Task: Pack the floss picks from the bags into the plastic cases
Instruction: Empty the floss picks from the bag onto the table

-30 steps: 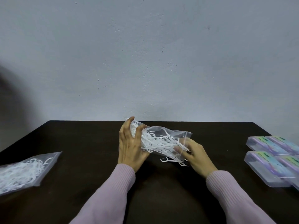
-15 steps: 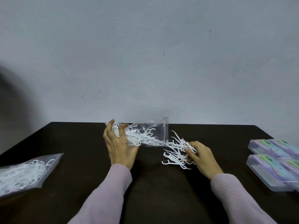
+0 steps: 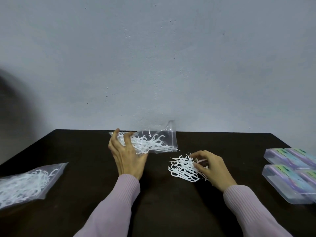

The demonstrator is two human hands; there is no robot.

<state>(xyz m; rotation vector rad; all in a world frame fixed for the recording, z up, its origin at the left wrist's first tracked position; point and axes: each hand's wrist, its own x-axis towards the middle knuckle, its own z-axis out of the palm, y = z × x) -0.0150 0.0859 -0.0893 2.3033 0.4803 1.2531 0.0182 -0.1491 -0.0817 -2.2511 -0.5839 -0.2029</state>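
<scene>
My left hand [image 3: 127,159] grips the closed end of a clear plastic bag [image 3: 168,134] that is lifted off the dark table, its open mouth pointing right, with white floss picks still inside. A bunch of white floss picks [image 3: 183,167] lies just right of the bag's mouth, and my right hand [image 3: 212,168] holds it with curled fingers. A second bag of floss picks [image 3: 27,183] lies flat at the table's left edge. Several clear plastic cases [image 3: 290,175] with purple and green labels sit at the right edge.
The dark table [image 3: 159,211] runs back to a plain grey wall. Its far edge is right behind the lifted bag. Bare tabletop lies between my arms and in front of them.
My right hand has pulled a bunch of floss picks out of the bag and moved it to the right and down. My left hand has drawn the bag to the left.
</scene>
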